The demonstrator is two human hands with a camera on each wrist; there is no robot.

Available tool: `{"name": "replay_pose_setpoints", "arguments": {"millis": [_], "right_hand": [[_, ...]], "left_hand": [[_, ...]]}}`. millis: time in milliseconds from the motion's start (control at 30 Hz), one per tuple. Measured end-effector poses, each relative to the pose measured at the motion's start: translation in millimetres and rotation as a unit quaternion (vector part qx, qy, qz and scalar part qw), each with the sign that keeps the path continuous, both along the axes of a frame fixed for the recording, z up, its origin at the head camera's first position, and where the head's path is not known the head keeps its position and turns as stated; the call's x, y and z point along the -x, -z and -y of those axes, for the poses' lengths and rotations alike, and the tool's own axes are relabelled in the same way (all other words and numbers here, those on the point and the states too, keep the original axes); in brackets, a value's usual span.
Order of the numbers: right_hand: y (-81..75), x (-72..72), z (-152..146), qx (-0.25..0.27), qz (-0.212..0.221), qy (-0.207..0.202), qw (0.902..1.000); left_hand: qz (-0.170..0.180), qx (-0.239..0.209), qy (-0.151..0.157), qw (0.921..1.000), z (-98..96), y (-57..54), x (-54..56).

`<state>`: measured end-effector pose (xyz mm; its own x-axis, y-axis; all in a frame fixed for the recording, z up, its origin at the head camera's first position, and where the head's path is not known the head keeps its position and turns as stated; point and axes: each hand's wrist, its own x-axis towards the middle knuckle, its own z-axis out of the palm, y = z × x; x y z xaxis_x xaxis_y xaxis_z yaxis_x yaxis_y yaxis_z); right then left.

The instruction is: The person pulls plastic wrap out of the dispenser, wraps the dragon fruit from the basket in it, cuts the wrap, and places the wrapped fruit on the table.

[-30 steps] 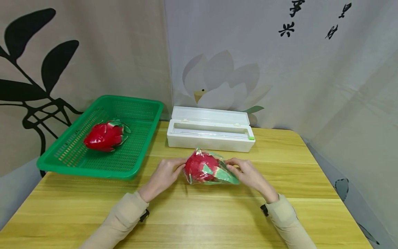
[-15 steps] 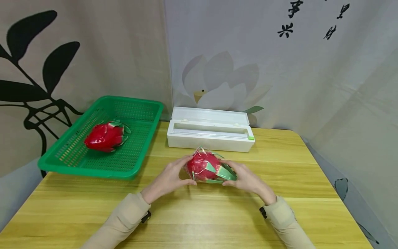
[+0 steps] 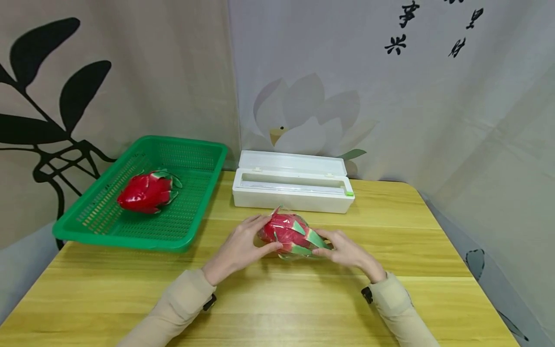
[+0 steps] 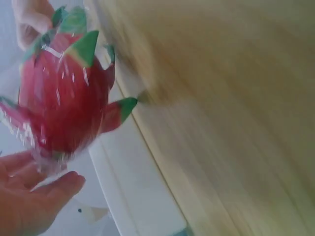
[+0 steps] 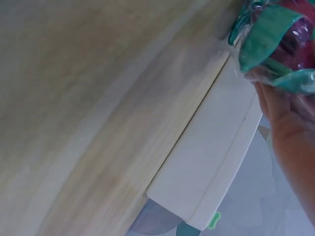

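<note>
A red dragon fruit with green-tipped scales (image 3: 286, 230), wrapped in clear plastic film, is between both hands above the front of the white box. My left hand (image 3: 243, 245) holds its rounded red end, thumb on the near side and fingers on the far side. At the leafy green end, my right hand (image 3: 347, 250) grips the wrapped tip between thumb and fingers. Shiny film covers the dragon fruit (image 4: 64, 98) in the left wrist view, gathered near the left hand (image 4: 32, 196). In the right wrist view the right hand (image 5: 288, 123) lies against the green scales.
A white cling-film box (image 3: 290, 198) stands behind the hands with its lid raised and a clear roll inside. At the left, a green plastic basket (image 3: 204, 193) contains another shiny red dragon fruit (image 3: 146, 191). Under them is a wooden table (image 3: 286, 308), with a printed curtain (image 3: 303, 58) behind.
My left hand has moved slightly right, its thumb now over the near side of the dragon fruit. Earlier it pinched the film at the end. The fruit has turned a little between the hands.
</note>
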<state>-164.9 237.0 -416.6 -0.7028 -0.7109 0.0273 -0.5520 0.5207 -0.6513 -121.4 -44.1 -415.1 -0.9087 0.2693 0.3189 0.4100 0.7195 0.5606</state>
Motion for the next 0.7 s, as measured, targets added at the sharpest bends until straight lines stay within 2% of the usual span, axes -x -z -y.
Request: {"name": "replay_pose_setpoints", "arguments": {"millis": [133, 333, 533, 700], "right_hand": [[-2.4, 1.3, 0.3, -0.006, 0.034, 0.023, 0.9991], [-5.0, 4.2, -1.0, -0.003, 0.058, 0.044, 0.9973], [-10.5, 4.6, -2.1, -0.004, 0.021, 0.047, 0.9987], [-15.1, 4.8, 5.2, -0.009, -0.015, 0.049, 0.9986]], "left_hand": [[0.024, -0.007, 0.006, 0.9997, -5.6, 0.0, 2.9], [0.043, -0.019, 0.013, 0.9988, -7.8, 1.8, 10.0], [0.064, -0.024, 0.026, 0.9973, -7.4, 6.9, 18.3], [0.051, -0.034, 0.022, 0.9979, -9.2, 9.4, 25.1]]}}
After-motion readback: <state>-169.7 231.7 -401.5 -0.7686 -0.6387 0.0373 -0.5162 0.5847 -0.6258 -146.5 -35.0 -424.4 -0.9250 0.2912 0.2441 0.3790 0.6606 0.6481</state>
